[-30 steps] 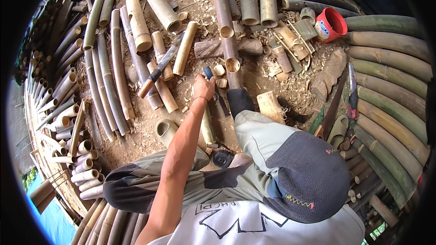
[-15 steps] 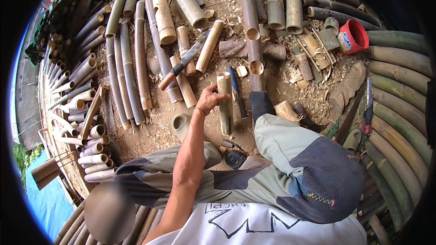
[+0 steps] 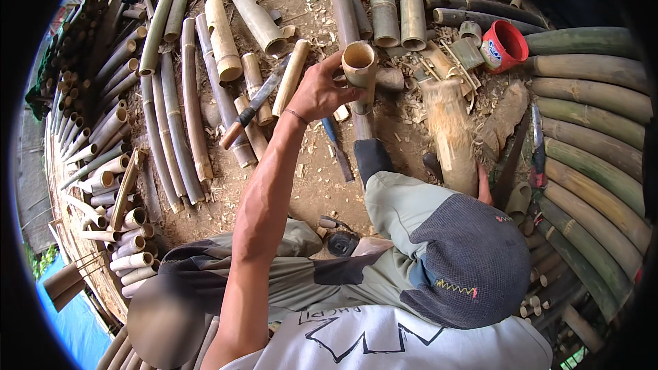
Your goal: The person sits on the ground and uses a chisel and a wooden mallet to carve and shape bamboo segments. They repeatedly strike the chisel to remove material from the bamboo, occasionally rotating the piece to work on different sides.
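Observation:
My left hand point(image 3: 322, 89) is closed around a short bamboo tube point(image 3: 359, 72), its open end facing up. The tube is in front of a long bamboo pole point(image 3: 340, 10) on the ground; I cannot tell whether they touch. Beside my right knee, a thick wooden club point(image 3: 452, 140) with a frayed face is raised and slightly blurred. Only a few fingers of my right hand point(image 3: 484, 186) show along the club's right side, gripping it. A blue-handled chisel point(image 3: 336, 147) lies on the dirt below my left hand. To its left, a wood-handled knife point(image 3: 255, 101) rests across short bamboo pieces.
Cut bamboo tubes point(image 3: 221, 34) lie at the upper left, and stacked tubes point(image 3: 130, 247) line the left side. A red bucket point(image 3: 504, 46) stands at the right near long bamboo poles point(image 3: 589, 89). A tape measure point(image 3: 341, 242) lies between my legs. Wood chips cover the ground.
My left hand has moved up and away with the bamboo tube, tipping its open end toward me. The wooden club has risen off the ground, and my right hand has come into view on it.

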Demonstrator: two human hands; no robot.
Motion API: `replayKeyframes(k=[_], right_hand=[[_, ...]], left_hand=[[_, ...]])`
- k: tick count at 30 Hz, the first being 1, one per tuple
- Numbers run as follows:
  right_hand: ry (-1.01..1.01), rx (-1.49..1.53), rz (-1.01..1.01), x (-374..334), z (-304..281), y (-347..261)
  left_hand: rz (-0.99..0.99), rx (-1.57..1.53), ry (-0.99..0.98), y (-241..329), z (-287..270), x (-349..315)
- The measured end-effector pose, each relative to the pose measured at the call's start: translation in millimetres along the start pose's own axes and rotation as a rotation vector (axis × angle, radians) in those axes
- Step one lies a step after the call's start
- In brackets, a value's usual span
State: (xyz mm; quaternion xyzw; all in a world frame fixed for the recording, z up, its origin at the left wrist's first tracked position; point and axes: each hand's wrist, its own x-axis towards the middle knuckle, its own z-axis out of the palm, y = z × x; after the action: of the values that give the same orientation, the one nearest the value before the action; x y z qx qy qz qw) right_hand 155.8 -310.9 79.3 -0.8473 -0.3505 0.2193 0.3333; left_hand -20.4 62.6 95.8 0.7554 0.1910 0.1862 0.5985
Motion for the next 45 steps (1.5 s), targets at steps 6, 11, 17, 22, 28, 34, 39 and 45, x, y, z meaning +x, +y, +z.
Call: replayKeyframes(k=[6,11,17,22,28,34,39,45], right_hand=[[-0.014,0.166,-0.217,27.8,-15.6,-40.2],[0.013,0.208,-0.445,49.5,-22.5,-85.1],[0.116,-0.065,-0.783,72.8,-3.9,-118.3],[-0.03,-0.319,-0.812,83.0,-1.3,-146.8],[0.081,-0.147,-0.856,83.6,18.0,-134.2],[0.054,-0.114,-0.858,83.9,17.8,-142.7],[0.012,-0.126,-0.826,77.5,27.0,-116.5],[0.05,-0.034,-0.84,81.9,30.9,-123.6]], left_hand=[[0.042,0.045,0.059,-13.0,11.9,-17.4],[0.102,0.036,0.118,-11.8,25.5,-27.7],[0.196,0.21,0.171,-19.9,32.2,-30.8],[0.247,0.329,0.16,-24.9,28.9,-33.0],[0.423,0.437,0.044,-21.2,24.4,-14.4],[0.481,0.42,-0.081,-43.6,15.3,3.0],[0.257,0.254,-0.059,-50.3,15.6,-2.6],[0.38,0.317,-0.025,-31.9,15.9,-0.8]])
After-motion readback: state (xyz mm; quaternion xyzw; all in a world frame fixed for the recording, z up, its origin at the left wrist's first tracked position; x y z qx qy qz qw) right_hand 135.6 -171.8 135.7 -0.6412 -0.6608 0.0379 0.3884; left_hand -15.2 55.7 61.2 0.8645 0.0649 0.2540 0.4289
